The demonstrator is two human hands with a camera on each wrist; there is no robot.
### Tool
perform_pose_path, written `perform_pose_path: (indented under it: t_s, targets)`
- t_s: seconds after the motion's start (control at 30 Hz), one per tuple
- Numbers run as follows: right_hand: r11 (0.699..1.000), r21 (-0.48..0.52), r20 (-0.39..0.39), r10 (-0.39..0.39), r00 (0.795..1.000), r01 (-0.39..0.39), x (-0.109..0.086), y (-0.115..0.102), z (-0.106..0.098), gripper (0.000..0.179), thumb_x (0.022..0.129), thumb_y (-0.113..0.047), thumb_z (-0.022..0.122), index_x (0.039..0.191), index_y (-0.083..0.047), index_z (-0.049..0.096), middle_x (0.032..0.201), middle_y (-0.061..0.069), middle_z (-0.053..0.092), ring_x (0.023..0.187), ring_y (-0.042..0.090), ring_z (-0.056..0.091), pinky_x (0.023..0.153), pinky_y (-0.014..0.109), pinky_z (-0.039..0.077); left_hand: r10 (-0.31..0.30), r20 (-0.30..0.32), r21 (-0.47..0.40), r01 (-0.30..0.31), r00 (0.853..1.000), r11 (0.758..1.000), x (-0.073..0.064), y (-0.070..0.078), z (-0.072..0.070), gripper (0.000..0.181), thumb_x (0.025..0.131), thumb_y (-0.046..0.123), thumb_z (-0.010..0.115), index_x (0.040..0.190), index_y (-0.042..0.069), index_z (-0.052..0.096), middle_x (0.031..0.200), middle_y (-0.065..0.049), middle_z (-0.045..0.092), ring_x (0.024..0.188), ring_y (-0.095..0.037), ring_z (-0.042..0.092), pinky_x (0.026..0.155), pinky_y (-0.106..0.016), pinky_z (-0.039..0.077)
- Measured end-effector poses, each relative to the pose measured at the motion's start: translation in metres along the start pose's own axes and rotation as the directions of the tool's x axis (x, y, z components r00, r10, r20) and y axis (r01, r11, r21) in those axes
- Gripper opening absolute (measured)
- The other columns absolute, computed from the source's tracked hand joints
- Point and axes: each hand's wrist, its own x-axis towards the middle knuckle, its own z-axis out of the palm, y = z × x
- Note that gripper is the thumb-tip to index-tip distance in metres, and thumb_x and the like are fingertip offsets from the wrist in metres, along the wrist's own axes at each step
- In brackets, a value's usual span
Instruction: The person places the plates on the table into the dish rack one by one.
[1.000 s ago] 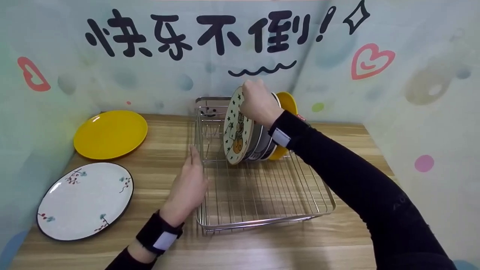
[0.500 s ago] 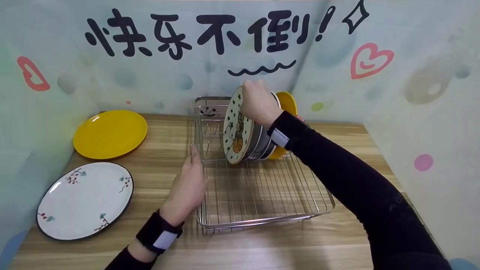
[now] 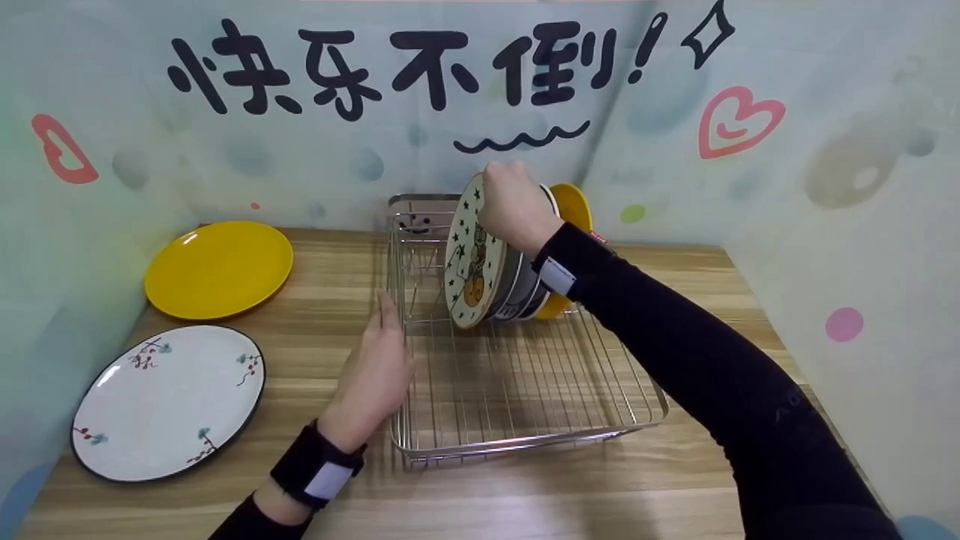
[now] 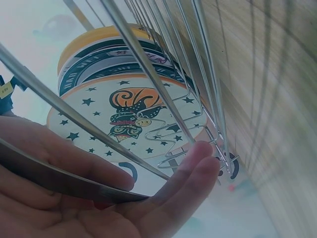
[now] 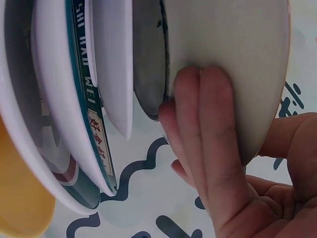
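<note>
A round cream plate [image 3: 463, 259] with dark stars and an orange cartoon animal stands on edge in the metal dish rack [image 3: 525, 442]. My right hand [image 3: 517, 206] grips its upper rim; in the right wrist view, straight fingers [image 5: 203, 129] lie against its plain back, with the thumb partly hidden at its front. Along the rack's left side rests my left hand [image 3: 379, 379]. In the left wrist view, the flat metal rim [image 4: 59, 181] runs between that hand's thumb and palm, while two fingers [image 4: 190, 173] reach forward beside the wires.
Several dishes stand behind the cream plate, including a white one with a lettered green rim [image 5: 84, 114] and a yellow one [image 3: 574, 206]. Left of the rack, a yellow plate [image 3: 217, 270] and a white plate with floral sprigs [image 3: 169, 405] lie on the wooden table [image 3: 330, 300].
</note>
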Motion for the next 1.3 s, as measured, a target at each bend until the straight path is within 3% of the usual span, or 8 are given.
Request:
perform_pose_path:
  t_s: [0.17,0.5,0.6,0.8,1.1,1.3]
  targets:
    - [1.000,-0.019,0.001,0.013,1.000,-0.013,0.000,0.000,0.000,0.021,0.076,0.012,0.046,0.070,-0.008,0.042,0.064,0.003,0.036,0.054,0.017,0.041,0.044,0.026,0.031,0.028,-0.015,0.027,-0.027,1.000,0.999,0.000,0.000,0.001,0.083,0.092,-0.003,0.055,0.153,-0.007,-0.001,0.154,-0.032,0.019,0.052,-0.017,0.048,0.043,-0.028,0.047]
    - [0.996,0.043,0.036,0.077,0.996,-0.078,-0.007,0.006,-0.009,0.014,0.075,0.005,0.046,0.072,-0.007,0.054,0.064,0.006,0.053,0.051,0.017,0.053,0.042,0.027,0.043,0.023,-0.002,0.015,-0.023,1.000,1.000,0.003,0.002,0.004,0.089,0.089,-0.004,0.059,0.153,-0.005,-0.003,0.156,-0.031,0.015,0.052,-0.017,0.049,0.044,-0.026,0.047]
    - [0.996,0.047,-0.009,0.082,0.997,-0.081,-0.013,0.009,-0.018,0.018,0.079,0.000,0.048,0.064,-0.010,0.047,0.056,0.002,0.045,0.046,0.016,0.048,0.039,0.028,0.040,0.022,0.002,0.011,-0.022,1.000,1.000,0.003,0.002,0.004,0.089,0.089,-0.005,0.058,0.153,-0.004,-0.003,0.157,-0.029,0.012,0.050,-0.016,0.048,0.043,-0.026,0.047]
    - [0.992,-0.051,-0.144,0.105,0.984,-0.113,-0.025,0.009,-0.037,0.038,0.090,-0.018,0.052,0.057,-0.014,0.034,0.053,-0.003,0.023,0.043,0.014,0.032,0.038,0.031,0.033,0.026,-0.012,0.027,-0.026,1.000,0.999,0.001,0.001,0.001,0.084,0.091,-0.006,0.053,0.153,-0.004,-0.003,0.157,-0.029,0.013,0.049,-0.015,0.047,0.041,-0.026,0.046]
    - [0.992,-0.015,-0.228,0.118,0.967,-0.124,-0.051,0.034,-0.051,0.044,0.094,-0.020,0.054,0.053,-0.011,0.040,0.047,-0.002,0.032,0.042,0.013,0.033,0.037,0.029,0.029,0.026,-0.007,0.020,-0.026,1.000,0.999,0.001,-0.001,0.001,0.080,0.093,-0.005,0.049,0.153,-0.005,-0.003,0.158,-0.028,0.011,0.052,-0.017,0.047,0.043,-0.027,0.047]
    - [0.995,0.000,-0.266,0.099,0.959,-0.103,-0.090,0.069,-0.046,0.042,0.095,-0.017,0.053,0.055,-0.011,0.040,0.049,0.001,0.035,0.045,0.017,0.035,0.041,0.032,0.028,0.021,-0.006,0.024,-0.021,1.000,0.999,0.001,-0.001,-0.001,0.082,0.091,-0.005,0.052,0.153,-0.005,-0.003,0.158,-0.028,0.011,0.054,-0.017,0.048,0.045,-0.026,0.047]
